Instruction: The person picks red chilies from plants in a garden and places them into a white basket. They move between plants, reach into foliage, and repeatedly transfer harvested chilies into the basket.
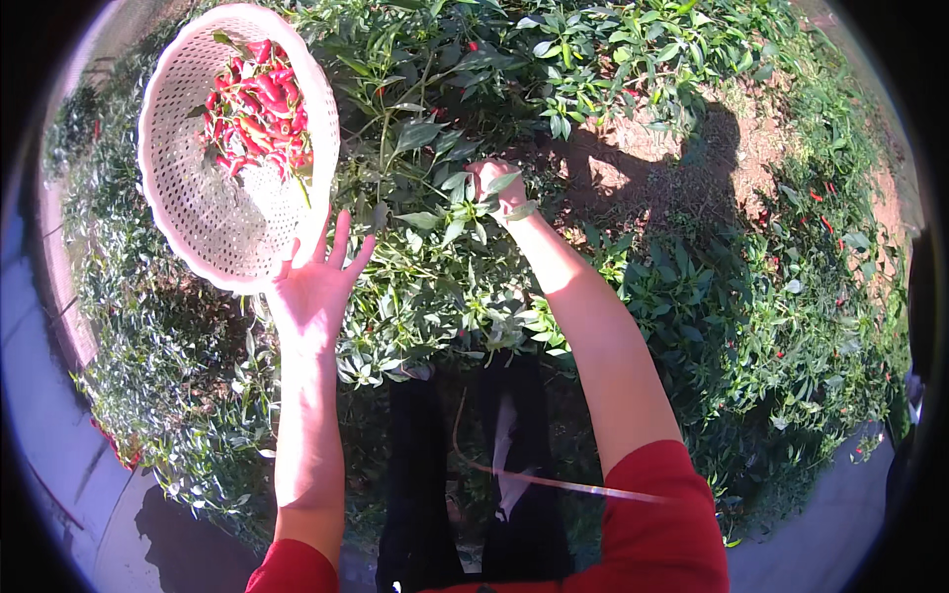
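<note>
A pale plastic basket [185, 233] with holed sides is tilted at the upper left, with red chilli peppers [259, 111] and a few leaves inside. My left hand [315, 285] is at its near rim, palm up; the thumb is against the rim and the other fingers are spread, some partly over it. At the centre, my right hand [497, 185] is curled among the leaves of a chilli plant [456, 215], which partly cover it. Whether its fingers hold a pepper or stem is hidden.
Dense chilli plants [786, 296] with scattered red peppers surround me. Bare soil [756, 141] shows at the upper right, partly in shadow. Paving [111, 511] runs along the lower left. A thin pale strand crosses in front of my dark trousers [519, 459].
</note>
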### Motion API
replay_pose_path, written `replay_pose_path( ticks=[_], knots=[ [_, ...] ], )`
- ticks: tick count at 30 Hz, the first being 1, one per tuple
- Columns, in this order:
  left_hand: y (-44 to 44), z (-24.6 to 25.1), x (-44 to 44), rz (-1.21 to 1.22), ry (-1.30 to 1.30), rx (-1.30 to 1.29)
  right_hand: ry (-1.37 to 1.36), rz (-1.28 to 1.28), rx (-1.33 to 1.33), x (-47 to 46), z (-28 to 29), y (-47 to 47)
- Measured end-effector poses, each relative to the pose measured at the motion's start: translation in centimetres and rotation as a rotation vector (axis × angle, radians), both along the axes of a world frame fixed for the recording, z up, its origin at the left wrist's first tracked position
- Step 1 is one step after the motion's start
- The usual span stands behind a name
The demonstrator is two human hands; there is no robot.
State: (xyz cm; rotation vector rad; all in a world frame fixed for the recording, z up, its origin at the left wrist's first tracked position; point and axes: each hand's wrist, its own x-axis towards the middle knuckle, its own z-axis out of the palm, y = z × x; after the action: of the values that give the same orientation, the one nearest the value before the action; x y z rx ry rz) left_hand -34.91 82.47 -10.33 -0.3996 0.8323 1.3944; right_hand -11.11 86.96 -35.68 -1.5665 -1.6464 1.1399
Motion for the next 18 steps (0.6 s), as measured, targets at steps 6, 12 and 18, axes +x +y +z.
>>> replay_pose_path(
  ticks=[6,12,18],
  knots=[
    [-8.4,1.4,-6.5,0.127,0.147,-0.156,0.757,-0.026,0.017,-4.7,-8.5,-1.0],
    [-15.7,0.1,-10.8,0.112,0.312,-0.303,1.008,0.092,-0.391,-4.4,-9.1,-1.9],
    [-15.8,-0.1,-9.2,0.175,0.106,-0.376,1.103,0.074,-0.508,-3.1,-10.0,-2.1]
  ],
)
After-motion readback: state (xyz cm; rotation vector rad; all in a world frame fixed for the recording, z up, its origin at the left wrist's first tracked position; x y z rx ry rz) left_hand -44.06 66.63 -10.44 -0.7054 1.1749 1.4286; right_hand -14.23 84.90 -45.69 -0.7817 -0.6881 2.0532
